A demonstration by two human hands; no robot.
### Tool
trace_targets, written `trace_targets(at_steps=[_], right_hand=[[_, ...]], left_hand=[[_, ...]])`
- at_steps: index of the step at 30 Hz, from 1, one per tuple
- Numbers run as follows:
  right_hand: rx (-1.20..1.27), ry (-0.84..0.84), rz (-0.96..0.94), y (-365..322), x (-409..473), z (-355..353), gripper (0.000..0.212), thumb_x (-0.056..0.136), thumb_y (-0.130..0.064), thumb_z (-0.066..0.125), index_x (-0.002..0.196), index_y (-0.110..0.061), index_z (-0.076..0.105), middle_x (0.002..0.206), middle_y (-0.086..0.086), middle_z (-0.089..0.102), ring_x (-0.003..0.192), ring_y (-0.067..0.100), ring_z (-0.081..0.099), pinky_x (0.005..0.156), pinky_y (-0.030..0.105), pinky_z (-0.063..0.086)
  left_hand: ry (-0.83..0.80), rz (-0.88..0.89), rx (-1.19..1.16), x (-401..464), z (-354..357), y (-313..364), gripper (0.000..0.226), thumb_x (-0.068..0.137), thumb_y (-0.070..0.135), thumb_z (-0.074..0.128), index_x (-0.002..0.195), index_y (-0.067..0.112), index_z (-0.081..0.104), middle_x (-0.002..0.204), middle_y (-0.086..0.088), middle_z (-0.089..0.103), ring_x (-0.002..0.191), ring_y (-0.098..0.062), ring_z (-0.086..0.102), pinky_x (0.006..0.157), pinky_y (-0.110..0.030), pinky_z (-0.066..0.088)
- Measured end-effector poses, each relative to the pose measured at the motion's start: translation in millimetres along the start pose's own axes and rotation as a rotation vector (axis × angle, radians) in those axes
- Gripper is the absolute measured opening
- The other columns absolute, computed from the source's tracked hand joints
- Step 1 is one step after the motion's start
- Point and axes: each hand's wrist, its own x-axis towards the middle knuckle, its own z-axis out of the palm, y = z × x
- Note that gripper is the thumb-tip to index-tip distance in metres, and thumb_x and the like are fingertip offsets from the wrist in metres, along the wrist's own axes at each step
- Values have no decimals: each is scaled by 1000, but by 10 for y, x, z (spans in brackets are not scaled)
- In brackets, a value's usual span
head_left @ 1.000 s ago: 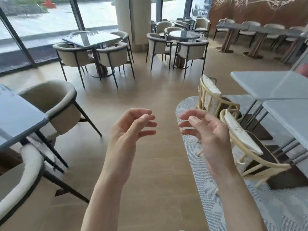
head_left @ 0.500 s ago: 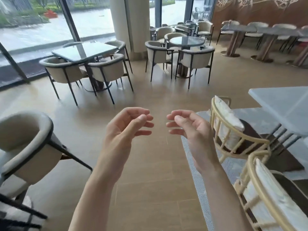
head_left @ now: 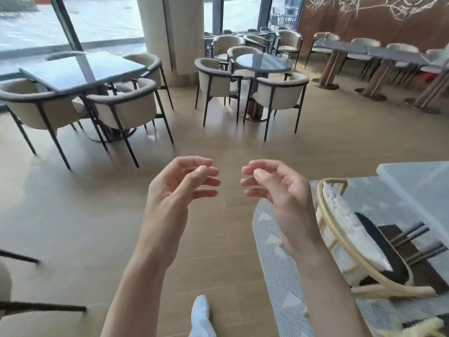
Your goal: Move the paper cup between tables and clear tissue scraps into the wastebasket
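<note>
While both forearms extend forward over the wooden floor point(head_left: 73, 215), the left hand point(head_left: 175, 190) and right hand point(head_left: 279, 190) hover side by side, palms facing, fingers loosely curled, each grip apart and holding nothing. A white shoe point(head_left: 201, 317) shows below. Right of the hands stand a cream chair point(head_left: 345, 239) and a pale desk point(head_left: 418, 181). No paper cup, tissue or wastebasket is visible.

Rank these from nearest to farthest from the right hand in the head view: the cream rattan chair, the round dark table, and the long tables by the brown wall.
From the right hand:
1. Cream rattan chair, just right.
2. Round dark table, ahead, centre.
3. Long tables, far right by wall.
</note>
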Motion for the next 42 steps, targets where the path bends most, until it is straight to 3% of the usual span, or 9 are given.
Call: trace_targets(at_steps=[6, 14, 19, 23, 30, 34, 39, 42], right_hand=[[-43, 157, -23, 93, 1757, -113, 28, 86, -23, 63, 106, -5, 73, 104, 9, 77, 90, 23, 74, 82, 36, 62], [-112, 320, -179, -92, 3846, -754, 27, 87, -23, 62, 106, -8, 75, 104, 10, 78, 96, 26, 74, 88, 41, 62], [-129, 282, -256, 84, 5292, -1281, 35, 88, -27, 63, 119, -14, 74, 113, -3, 78, 109, 14, 73, 98, 39, 59], [-75, 221, -256, 125, 6646, -1702, 42, 86, -27, 64, 125, -13, 70, 118, -3, 76, 113, 11, 71, 102, 37, 57], [-13, 131, -256, 88, 8375, -2327, 41, 87, -28, 64, 126, -18, 69, 121, -3, 76, 117, 11, 69, 102, 36, 57], [-73, 171, -268, 274, 9259, -2813, 41, 86, -31, 65, 125, -20, 70, 122, -6, 75, 121, 10, 67, 110, 44, 50], [-119, 257, -281, 508, 10483, -3590, 39, 85, -31, 66, 122, -22, 70, 122, -7, 75, 121, 11, 67, 111, 44, 50], [-153, 344, -286, 477, 11294, -4133, 43, 84, -33, 67, 125, -19, 69, 123, -7, 74, 121, 9, 66, 110, 44, 51]], left_hand=[[-57, 62, -11, 2060, 349, -207, 18, 89, 26, 65, 98, 12, 72, 91, -5, 76, 89, -27, 73, 80, -37, 59], [-291, 136, 3, 4273, 1533, -411, 19, 85, 30, 70, 96, 15, 73, 96, -7, 76, 91, -26, 73, 81, -34, 60], [-317, 189, 7, 5562, 2339, -892, 17, 92, 21, 60, 98, 12, 74, 104, -10, 77, 99, -28, 74, 87, -42, 61], [-258, 190, 59, 6606, 3045, -1152, 25, 91, 23, 59, 104, 7, 74, 109, -8, 77, 105, -25, 73, 95, -50, 59], [-189, 222, 56, 8040, 3923, -1361, 26, 93, 25, 59, 108, 12, 76, 110, -5, 77, 106, -24, 73, 93, -43, 60], [-223, 203, 42, 8819, 4498, -1774, 25, 93, 27, 59, 108, 16, 77, 111, -2, 77, 107, -20, 73, 87, -36, 61], [-287, 178, 19, 9966, 5453, -2356, 23, 90, 27, 60, 104, 18, 76, 109, 0, 78, 108, -21, 73, 95, -47, 58], [-377, 182, -20, 10743, 6214, -2541, 25, 89, 28, 60, 105, 16, 76, 109, 1, 78, 106, -21, 73, 94, -41, 59]])
